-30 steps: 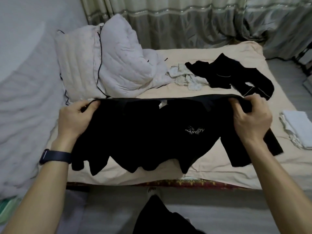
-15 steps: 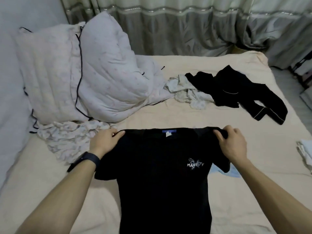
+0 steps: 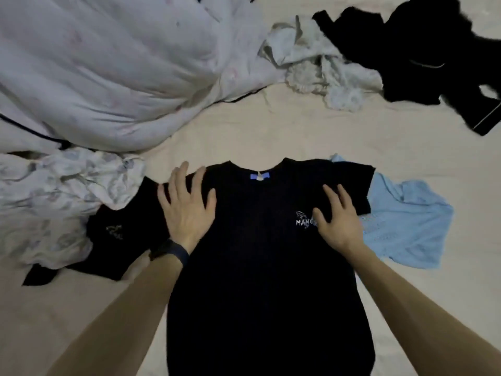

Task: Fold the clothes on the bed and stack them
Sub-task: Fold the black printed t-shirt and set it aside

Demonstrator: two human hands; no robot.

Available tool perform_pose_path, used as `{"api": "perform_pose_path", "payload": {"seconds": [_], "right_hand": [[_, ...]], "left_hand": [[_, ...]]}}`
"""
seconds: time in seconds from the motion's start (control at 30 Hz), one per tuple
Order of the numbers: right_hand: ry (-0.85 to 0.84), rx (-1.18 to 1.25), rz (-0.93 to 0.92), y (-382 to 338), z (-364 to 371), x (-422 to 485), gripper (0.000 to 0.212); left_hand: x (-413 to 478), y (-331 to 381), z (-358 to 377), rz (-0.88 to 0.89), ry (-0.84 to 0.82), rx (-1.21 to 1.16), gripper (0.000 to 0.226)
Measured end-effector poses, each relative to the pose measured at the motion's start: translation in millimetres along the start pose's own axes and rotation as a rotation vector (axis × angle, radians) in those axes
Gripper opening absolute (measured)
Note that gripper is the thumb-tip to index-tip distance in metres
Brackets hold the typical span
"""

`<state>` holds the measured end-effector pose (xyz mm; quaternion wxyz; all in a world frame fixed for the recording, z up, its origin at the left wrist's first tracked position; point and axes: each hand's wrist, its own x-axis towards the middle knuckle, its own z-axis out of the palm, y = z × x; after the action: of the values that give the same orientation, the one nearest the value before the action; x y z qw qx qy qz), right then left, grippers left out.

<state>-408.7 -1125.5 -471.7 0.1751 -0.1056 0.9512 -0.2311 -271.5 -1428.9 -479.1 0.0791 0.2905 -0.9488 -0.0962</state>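
Observation:
A black T-shirt [image 3: 265, 267] with a small white chest logo lies flat, front up, on the beige bed sheet [image 3: 244, 131], collar pointing away from me. My left hand [image 3: 187, 207] presses flat on its left shoulder with fingers spread. My right hand [image 3: 337, 218] presses flat on the right chest, partly covering the logo. Under the shirt's right sleeve lies a light blue garment [image 3: 406, 226]. A second black garment [image 3: 119, 234] sits under its left sleeve.
A white quilt [image 3: 103, 71] is heaped at the upper left, with a crumpled floral cloth [image 3: 59, 202] below it. A pale crumpled garment [image 3: 320, 63] and a black garment with white piping [image 3: 423, 58] lie at the upper right.
The black T-shirt went from being held up by its shoulders to lying flat on the bed. Both hands let go of it and now press on it, and my view has moved closer.

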Motion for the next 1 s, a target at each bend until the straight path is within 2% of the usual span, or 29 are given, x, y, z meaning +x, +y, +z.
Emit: {"api": "perform_pose_path", "payload": {"seconds": [0.03,0.1,0.27,0.33,0.4,0.53,0.6,0.67,0.73,0.8,0.87,1.0], "right_hand": [[0.021,-0.009,0.012,11,14,-27,0.063],[0.051,-0.028,0.101,36,34,-86,0.064],[-0.113,0.099,0.536,94,44,-218,0.073],[-0.195,0.15,0.621,112,40,-253,0.072],[-0.233,0.227,0.679,125,37,-273,0.061],[-0.248,0.412,0.663,149,34,-286,0.033],[-0.273,0.517,0.658,161,35,-287,0.038],[-0.306,0.52,0.63,175,34,-294,0.039],[-0.315,0.473,0.597,188,28,-307,0.026],[-0.277,0.484,0.585,201,21,-327,0.023],[-0.212,0.503,0.572,212,16,-346,0.035],[-0.079,0.559,0.504,220,9,-374,0.035]], "left_hand": [[-27,-2,10,0.035,-0.012,0.008,0.055],[-91,-8,22,-0.022,-0.068,-0.013,0.057],[-244,-20,-1,-0.524,-0.256,-0.138,0.067],[-287,-24,-15,-0.636,-0.351,-0.169,0.069],[-314,-27,-24,-0.719,-0.454,-0.226,0.069],[-351,-33,-30,-1.03,-0.619,-0.557,0.054],[-374,-39,-32,-1.049,-0.718,-0.682,0.047],[-394,-49,-38,-1.059,-0.683,-0.843,0.04],[-405,-57,-47,-1.05,-0.642,-0.939,0.033],[-417,-61,-55,-1.026,-0.619,-0.932,0.023],[-430,-62,-60,-1.024,-0.579,-0.86,0.017],[-451,-64,-73,-0.963,-0.429,-0.694,0.024]]}}
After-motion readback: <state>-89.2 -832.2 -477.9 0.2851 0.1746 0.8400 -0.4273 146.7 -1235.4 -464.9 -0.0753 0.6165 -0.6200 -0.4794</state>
